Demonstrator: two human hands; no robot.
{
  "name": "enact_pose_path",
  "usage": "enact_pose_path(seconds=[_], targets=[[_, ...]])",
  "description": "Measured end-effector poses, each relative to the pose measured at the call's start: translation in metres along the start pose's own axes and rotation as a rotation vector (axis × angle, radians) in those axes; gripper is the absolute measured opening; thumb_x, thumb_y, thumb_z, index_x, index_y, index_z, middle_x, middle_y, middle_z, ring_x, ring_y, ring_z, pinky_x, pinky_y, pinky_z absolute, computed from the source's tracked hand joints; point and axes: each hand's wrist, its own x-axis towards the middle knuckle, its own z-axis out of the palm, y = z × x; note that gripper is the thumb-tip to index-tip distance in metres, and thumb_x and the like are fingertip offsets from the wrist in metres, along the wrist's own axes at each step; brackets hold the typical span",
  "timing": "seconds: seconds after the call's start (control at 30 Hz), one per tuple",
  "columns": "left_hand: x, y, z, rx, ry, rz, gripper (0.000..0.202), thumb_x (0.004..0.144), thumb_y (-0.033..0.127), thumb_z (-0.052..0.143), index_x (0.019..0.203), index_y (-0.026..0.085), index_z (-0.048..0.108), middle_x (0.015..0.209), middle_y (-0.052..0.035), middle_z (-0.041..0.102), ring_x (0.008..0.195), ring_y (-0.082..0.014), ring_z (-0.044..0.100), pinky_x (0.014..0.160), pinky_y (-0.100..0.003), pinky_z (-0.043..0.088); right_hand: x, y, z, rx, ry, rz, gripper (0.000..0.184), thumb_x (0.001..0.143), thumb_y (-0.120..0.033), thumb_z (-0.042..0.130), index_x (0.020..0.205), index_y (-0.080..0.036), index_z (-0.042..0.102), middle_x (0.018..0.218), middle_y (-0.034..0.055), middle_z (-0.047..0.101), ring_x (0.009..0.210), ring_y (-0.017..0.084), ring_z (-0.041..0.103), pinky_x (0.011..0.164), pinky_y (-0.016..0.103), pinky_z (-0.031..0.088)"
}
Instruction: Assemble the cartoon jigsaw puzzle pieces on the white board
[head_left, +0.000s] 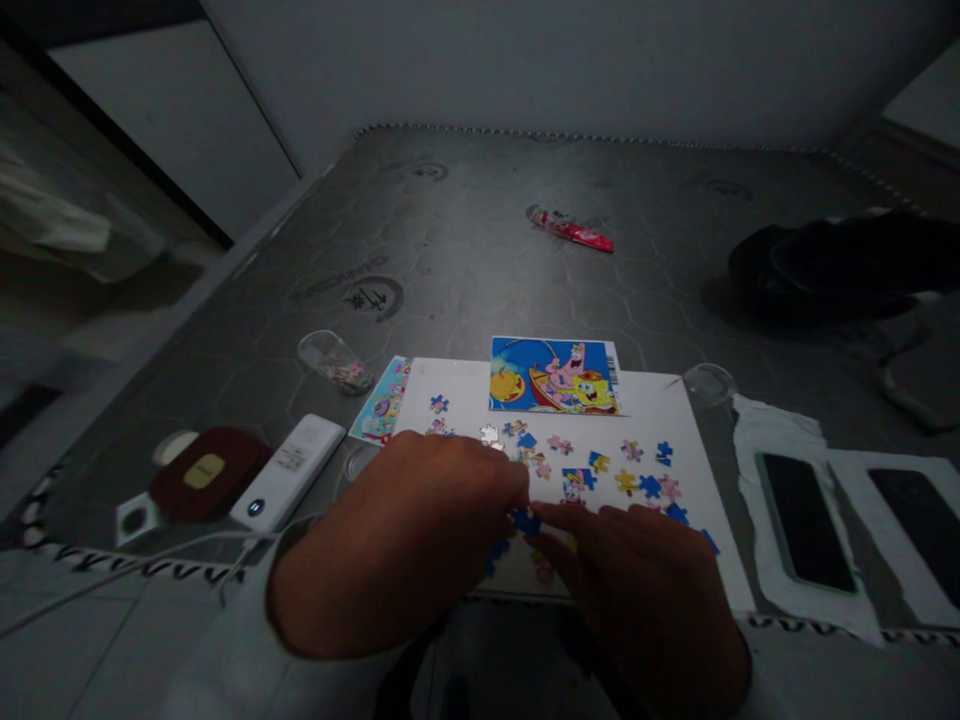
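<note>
My left hand (pixel 457 490) and my right hand (pixel 630 550) meet over a white board (pixel 697 470). Both are closed on a small blue jigsaw puzzle piece (pixel 527 520), pinched between the fingertips. Scattered around them on the board lie loose puzzle pieces in blue, pink and yellow, such as a yellow piece (pixel 627 482) and a blue piece (pixel 664 453). A few pieces (pixel 576 485) seem joined together just beyond my right hand. At the board's far edge lies a cartoon picture card (pixel 555 375). My left hand and forearm hide part of the board.
Left of the board are a clear cup (pixel 335 362) with pieces inside, a second picture card (pixel 382 402), a white power bank (pixel 289 475) with a cable, and a brown case (pixel 210 472). To the right are a clear cup (pixel 709 385) and a phone (pixel 806 520). Farther back lie a red packet (pixel 574 230) and a black bag (pixel 825 265).
</note>
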Motion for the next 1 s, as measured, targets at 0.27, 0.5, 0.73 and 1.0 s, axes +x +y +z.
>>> enact_pose_path(seconds=[0.27, 0.5, 0.73, 1.0], targets=[[0.0006, 0.0013, -0.0004, 0.045, 0.012, 0.010, 0.021, 0.084, 0.019, 0.056, 0.096, 0.029, 0.071, 0.095, -0.0023, 0.075, 0.085, -0.0221, 0.071, 0.067, -0.030, 0.047, 0.0000, 0.0004, 0.0005, 0.002, 0.002, -0.006, 0.024, 0.103, -0.033, 0.047, 0.096, -0.025, 0.069, 0.057, -0.0055, 0.060, 0.052, 0.012, 0.052, 0.054, 0.031, 0.027], [0.0004, 0.0014, -0.0007, 0.033, 0.019, 0.019, 0.022, 0.083, 0.020, 0.055, 0.095, 0.030, 0.070, 0.095, -0.0009, 0.074, 0.084, -0.0226, 0.070, 0.066, -0.031, 0.047, -0.0003, 0.0000, 0.0005, 0.019, 0.018, -0.019, 0.024, 0.102, -0.032, 0.047, 0.095, -0.025, 0.069, 0.057, -0.0056, 0.060, 0.051, 0.012, 0.052, 0.054, 0.030, 0.027], [-0.0004, 0.0023, -0.0004, 0.037, 0.032, 0.023, 0.021, 0.084, 0.020, 0.055, 0.094, 0.031, 0.069, 0.094, -0.0012, 0.074, 0.083, -0.0252, 0.071, 0.066, -0.035, 0.049, 0.0002, -0.0007, -0.0004, 0.050, -0.016, -0.026, 0.027, 0.103, -0.030, 0.045, 0.092, -0.024, 0.068, 0.060, -0.0046, 0.064, 0.052, 0.012, 0.056, 0.053, 0.032, 0.025], [0.0011, 0.0015, 0.0013, 0.023, 0.051, 0.041, 0.020, 0.084, 0.017, 0.054, 0.089, 0.030, 0.069, 0.090, -0.0017, 0.074, 0.080, -0.0277, 0.071, 0.065, -0.038, 0.051, -0.0010, -0.0009, 0.0005, 0.046, -0.035, -0.028, 0.027, 0.103, -0.030, 0.044, 0.090, -0.025, 0.067, 0.059, -0.0054, 0.061, 0.050, 0.012, 0.054, 0.053, 0.033, 0.024]])
